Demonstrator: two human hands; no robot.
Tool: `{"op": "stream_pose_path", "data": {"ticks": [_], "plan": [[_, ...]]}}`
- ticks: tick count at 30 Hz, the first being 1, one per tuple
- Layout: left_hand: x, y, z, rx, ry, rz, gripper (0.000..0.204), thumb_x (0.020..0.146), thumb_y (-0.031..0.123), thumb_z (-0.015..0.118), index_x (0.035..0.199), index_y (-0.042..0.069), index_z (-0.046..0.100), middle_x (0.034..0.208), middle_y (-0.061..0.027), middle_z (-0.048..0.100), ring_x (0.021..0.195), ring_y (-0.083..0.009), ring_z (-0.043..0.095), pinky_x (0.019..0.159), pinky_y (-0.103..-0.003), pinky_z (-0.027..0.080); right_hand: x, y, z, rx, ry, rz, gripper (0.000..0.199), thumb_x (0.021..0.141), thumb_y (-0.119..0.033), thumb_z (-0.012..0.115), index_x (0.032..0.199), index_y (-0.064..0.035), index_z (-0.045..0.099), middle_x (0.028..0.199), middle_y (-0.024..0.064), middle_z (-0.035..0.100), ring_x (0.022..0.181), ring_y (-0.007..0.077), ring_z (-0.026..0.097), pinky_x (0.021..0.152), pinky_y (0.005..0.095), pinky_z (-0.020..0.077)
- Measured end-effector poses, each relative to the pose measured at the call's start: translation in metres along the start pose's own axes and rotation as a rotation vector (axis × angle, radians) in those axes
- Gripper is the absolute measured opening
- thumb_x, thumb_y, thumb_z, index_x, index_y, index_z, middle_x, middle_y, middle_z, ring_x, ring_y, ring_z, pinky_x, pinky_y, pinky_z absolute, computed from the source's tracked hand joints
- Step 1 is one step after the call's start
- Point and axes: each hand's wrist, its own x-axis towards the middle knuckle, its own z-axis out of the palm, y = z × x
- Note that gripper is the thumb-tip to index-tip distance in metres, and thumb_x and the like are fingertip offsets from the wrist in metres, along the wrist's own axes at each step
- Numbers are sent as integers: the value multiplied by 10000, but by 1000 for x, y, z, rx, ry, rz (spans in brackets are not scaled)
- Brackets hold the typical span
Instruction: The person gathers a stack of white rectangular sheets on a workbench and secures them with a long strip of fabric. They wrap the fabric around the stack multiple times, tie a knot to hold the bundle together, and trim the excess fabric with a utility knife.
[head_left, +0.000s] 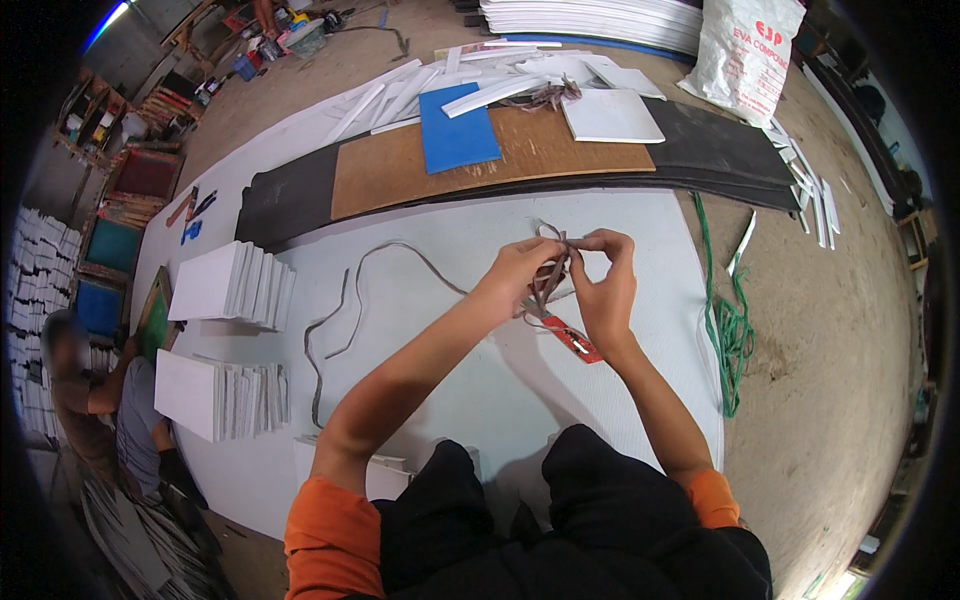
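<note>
Above the white sheet (450, 380), my left hand (522, 272) and my right hand (607, 285) are close together, fingers pinched on a tangle of thin brown-grey strips (546, 285). Loops of it hang between the two hands. One long strip (400, 246) trails off to the left across the sheet, and a shorter dark strip (318, 370) lies near its end. Just below my hands rests a red-handled cutter (572, 340), its upper end partly hidden by the strips.
Two stacks of white slabs, an upper one (225, 285) and a lower one (215, 398), stand left. Beyond my hands lie black mats (290, 200), a brown board (380, 170), a blue sheet (455, 130) and white offcuts. Green twine (735, 345) lies right. A co-worker (95, 390) sits left.
</note>
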Motion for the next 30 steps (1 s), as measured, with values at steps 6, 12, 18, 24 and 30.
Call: {"op": "stream_pose_path", "data": {"ticks": [6, 12, 18, 24, 30], "plan": [[6, 20, -11, 34, -202, -279, 212, 820, 214, 558, 916, 28, 592, 791, -6, 585, 694, -80, 546, 645, -204, 449, 6, 13, -13, -80, -109, -530, 306, 706, 88, 583, 905, -56, 401, 980, 135, 547, 1029, 304, 477, 858, 388, 395], [1, 25, -3, 326, -64, 176, 186, 753, 156, 657, 856, 3, 628, 760, -38, 617, 652, -99, 568, 590, -211, 458, 6, 12, -6, 83, -29, -246, 293, 785, 51, 537, 935, -45, 305, 949, 152, 533, 977, 294, 521, 884, 404, 387], [-15, 21, 20, 648, 213, 624, 130, 708, 99, 680, 795, 5, 656, 738, -73, 647, 651, -106, 589, 596, -227, 455, 10, 2, -4, 111, 24, 18, 267, 804, 46, 523, 959, -14, 314, 918, 139, 506, 924, 214, 509, 838, 318, 390], [-11, 13, 20, 794, 288, 828, 120, 700, 85, 675, 796, 16, 651, 739, -97, 640, 644, -165, 612, 578, -258, 460, 11, -1, -3, 57, 28, 19, 250, 802, 30, 531, 966, 0, 344, 863, 145, 535, 867, 218, 539, 814, 332, 402], [-2, 10, 19, 1078, 354, 1017, 124, 689, 59, 662, 802, 20, 628, 744, -92, 615, 698, -211, 619, 588, -287, 471, 20, -3, -6, 119, 47, 123, 274, 773, 31, 568, 948, -6, 361, 801, 141, 594, 815, 214, 596, 744, 313, 444]]}}
